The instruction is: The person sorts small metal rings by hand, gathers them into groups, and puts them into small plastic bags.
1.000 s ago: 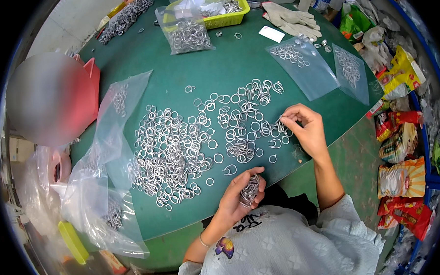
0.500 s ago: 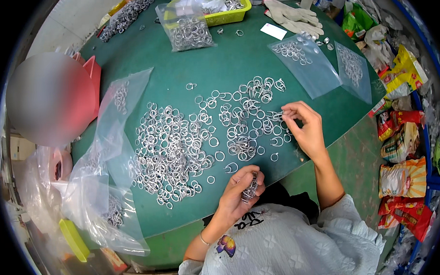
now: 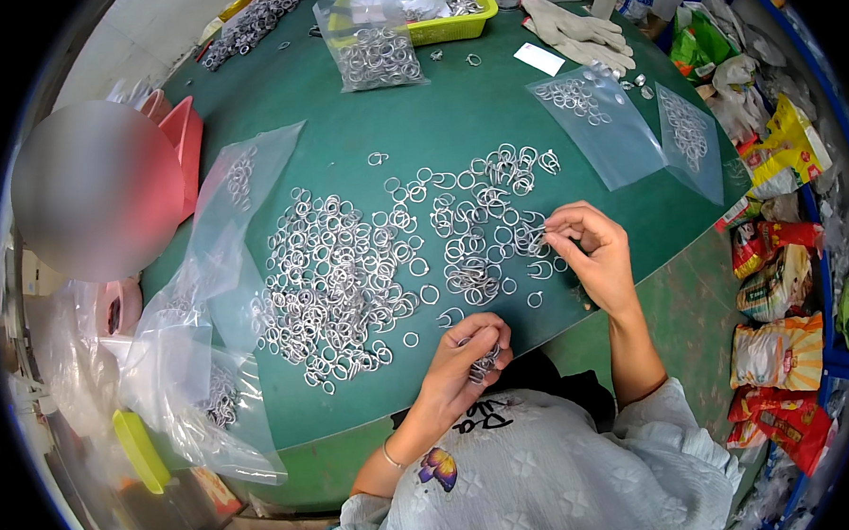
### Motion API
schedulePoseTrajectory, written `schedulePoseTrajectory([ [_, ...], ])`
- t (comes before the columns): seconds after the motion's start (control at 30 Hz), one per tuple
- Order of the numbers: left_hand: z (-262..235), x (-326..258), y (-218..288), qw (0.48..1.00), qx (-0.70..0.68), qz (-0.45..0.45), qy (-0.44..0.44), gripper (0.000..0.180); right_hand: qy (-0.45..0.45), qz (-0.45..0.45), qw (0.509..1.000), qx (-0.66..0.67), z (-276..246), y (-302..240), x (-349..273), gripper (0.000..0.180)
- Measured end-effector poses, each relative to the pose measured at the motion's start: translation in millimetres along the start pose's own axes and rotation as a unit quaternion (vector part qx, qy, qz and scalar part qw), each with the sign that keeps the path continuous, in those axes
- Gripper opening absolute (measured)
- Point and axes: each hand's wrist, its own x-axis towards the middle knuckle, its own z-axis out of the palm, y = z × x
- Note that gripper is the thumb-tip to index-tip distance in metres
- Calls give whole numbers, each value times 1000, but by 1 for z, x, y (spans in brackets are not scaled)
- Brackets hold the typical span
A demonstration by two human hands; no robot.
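Observation:
My left hand (image 3: 455, 363) is curled near the table's front edge, around a bunch of silver metal rings (image 3: 485, 355) that shows between thumb and fingers. To its right and farther out, my right hand (image 3: 594, 250) pinches a metal ring (image 3: 540, 233) at the right side of a loose group of rings (image 3: 481, 248). Some rings in that group are open, like a horseshoe; others look closed. Left of this group spreads a larger pile of metal rings (image 3: 335, 274), the nearest heap to my left hand on that side.
Clear plastic bags with rings lie at left (image 3: 273, 158) and right (image 3: 619, 152). Toward the back are an upright bag of rings (image 3: 378, 59), a yellow basket (image 3: 461, 27), work gloves (image 3: 580, 36) and a white card (image 3: 539, 59). A pink bin (image 3: 187, 143) stands at left.
The whole view has shifted slightly. My right hand's fingertips have dipped a little nearer to me among the rings; the left hand has turned slightly, its fingers covering more of its bunch.

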Motion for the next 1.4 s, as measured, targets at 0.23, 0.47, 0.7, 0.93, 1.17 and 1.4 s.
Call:
schedulePoseTrajectory([
  [0.23, 18, 2, 9, 991, 77, 45, 104, 27, -67, 11, 996, 58, 22, -12, -13, 16],
  [0.47, 12, 1, 10, 997, -21, 32, 74, 31, -82, -60, 995, -13, 31, -11, -21, 14],
  [0.7, 9, 2, 8, 999, -3, 17, 37, 34, -76, -153, 981, -88, 36, -10, -27, 15],
  [0.93, 5, 3, 7, 998, -61, 18, -1, 33, -78, -177, 981, -26, 42, -3, -33, 18],
  [1.17, 3, 3, 7, 998, -62, -1, 20, 43, -133, -164, 977, -13, 40, 1, -37, 19],
  [1.4, -2, 6, 5, 998, -29, 5, 55, 43, -128, -206, 967, -74, 36, -10, -29, 19],
])
